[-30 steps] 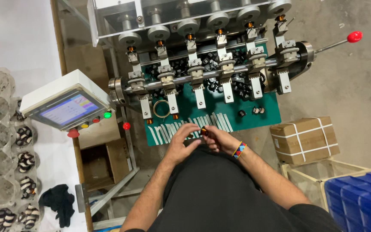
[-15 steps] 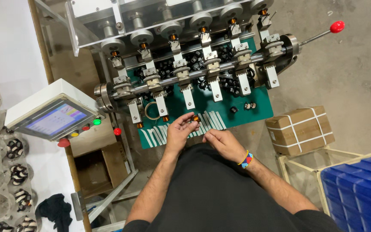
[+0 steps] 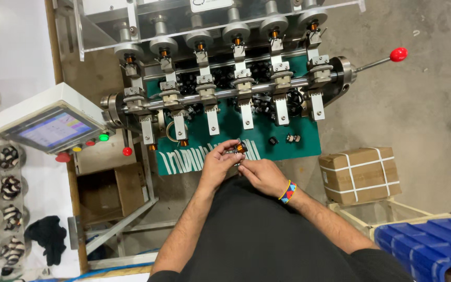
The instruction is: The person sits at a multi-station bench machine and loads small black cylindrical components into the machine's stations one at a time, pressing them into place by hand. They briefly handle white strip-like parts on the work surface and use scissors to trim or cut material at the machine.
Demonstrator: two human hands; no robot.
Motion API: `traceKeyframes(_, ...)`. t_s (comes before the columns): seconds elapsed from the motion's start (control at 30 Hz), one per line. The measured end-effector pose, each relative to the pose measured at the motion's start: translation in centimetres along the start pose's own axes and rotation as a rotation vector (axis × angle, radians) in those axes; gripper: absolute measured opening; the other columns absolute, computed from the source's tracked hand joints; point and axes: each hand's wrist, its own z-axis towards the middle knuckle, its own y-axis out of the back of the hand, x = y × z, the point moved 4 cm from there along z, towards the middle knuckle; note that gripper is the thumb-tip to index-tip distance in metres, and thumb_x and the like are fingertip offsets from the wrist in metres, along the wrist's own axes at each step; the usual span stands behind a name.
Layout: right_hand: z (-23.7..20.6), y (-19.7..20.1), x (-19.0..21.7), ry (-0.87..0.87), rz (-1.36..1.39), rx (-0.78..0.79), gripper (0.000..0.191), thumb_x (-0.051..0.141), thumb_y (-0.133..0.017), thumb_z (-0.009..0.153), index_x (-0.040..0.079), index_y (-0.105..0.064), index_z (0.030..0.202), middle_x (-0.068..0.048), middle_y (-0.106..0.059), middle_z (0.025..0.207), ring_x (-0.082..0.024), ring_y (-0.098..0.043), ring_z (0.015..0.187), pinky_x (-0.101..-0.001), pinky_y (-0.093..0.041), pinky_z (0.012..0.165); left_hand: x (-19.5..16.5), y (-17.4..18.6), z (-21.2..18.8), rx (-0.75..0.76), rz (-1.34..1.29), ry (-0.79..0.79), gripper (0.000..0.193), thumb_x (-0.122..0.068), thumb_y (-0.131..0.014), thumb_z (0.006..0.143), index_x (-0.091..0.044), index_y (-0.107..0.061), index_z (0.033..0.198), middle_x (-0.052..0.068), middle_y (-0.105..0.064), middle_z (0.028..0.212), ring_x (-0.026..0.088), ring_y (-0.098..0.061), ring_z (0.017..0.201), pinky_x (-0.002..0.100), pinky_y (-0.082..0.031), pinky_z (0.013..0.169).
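My left hand [image 3: 219, 163] pinches a small black coil bobbin with copper winding [image 3: 240, 148] at its fingertips, over the green work surface [image 3: 267, 130] of a winding machine. My right hand [image 3: 263, 176], with a beaded wristband, is just below and right of it, fingers curled toward the same bobbin; whether it grips the part is hidden. Above them runs a row of several winding spindles [image 3: 244, 89] on a steel shaft, some with copper-wound bobbins on them.
A red-knobbed lever [image 3: 398, 54] sticks out at the machine's right. A touchscreen control box [image 3: 53, 128] with coloured buttons stands left. A strapped cardboard box [image 3: 360, 174] and blue crates [image 3: 429, 245] lie right; trays of coils [image 3: 7, 183] at far left.
My view has shifted slightly, so the machine sits differently in frame. Both hands stay together at the green surface's front edge, still working the small bobbin.
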Motion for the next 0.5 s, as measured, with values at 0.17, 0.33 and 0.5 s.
traceKeyframes(0.17, 0.2, -2.3, -4.6, -0.08, 0.099, 0.13, 0.023, 0.025, -0.057, 0.101, 0.01, -0.074, 0.1, -0.014, -0.071, 0.074, -0.03, -0.07, 0.064, -0.041, -0.053, 0.061, 3.6, -0.6, 0.1, -0.176, -0.074, -0.048, 0.046, -0.001, -0.07, 0.094, 0.007, -0.056, 0.137, 0.014, -0.07, 0.117, 0.018, -0.072, 0.1, 0.029, -0.058, 0.082)
traceKeyframes(0.33, 1.7, -3.5, -14.9, -0.451, -0.047, 0.418, 0.046, 0.037, -0.068, 0.094, 0.015, -0.059, 0.133, -0.012, -0.077, 0.085, -0.03, -0.076, 0.069, -0.0382, -0.059, 0.067, 3.7, 1.6, -0.6, -0.361, -0.018, -0.189, 0.046, -0.002, -0.07, 0.094, 0.011, -0.056, 0.136, 0.015, -0.069, 0.117, 0.019, -0.074, 0.096, 0.032, -0.063, 0.086)
traceKeyframes(0.5, 2.8, -1.7, -18.7, -0.319, -0.488, 0.012, 0.039, 0.031, -0.07, 0.09, 0.017, -0.068, 0.126, -0.016, -0.075, 0.103, -0.038, -0.071, 0.093, -0.0501, -0.057, 0.076, 3.3, 3.0, -2.8, -0.34, 0.021, -0.179, 0.046, -0.001, -0.071, 0.094, 0.01, -0.056, 0.136, 0.015, -0.07, 0.114, 0.017, -0.074, 0.094, 0.031, -0.063, 0.086)
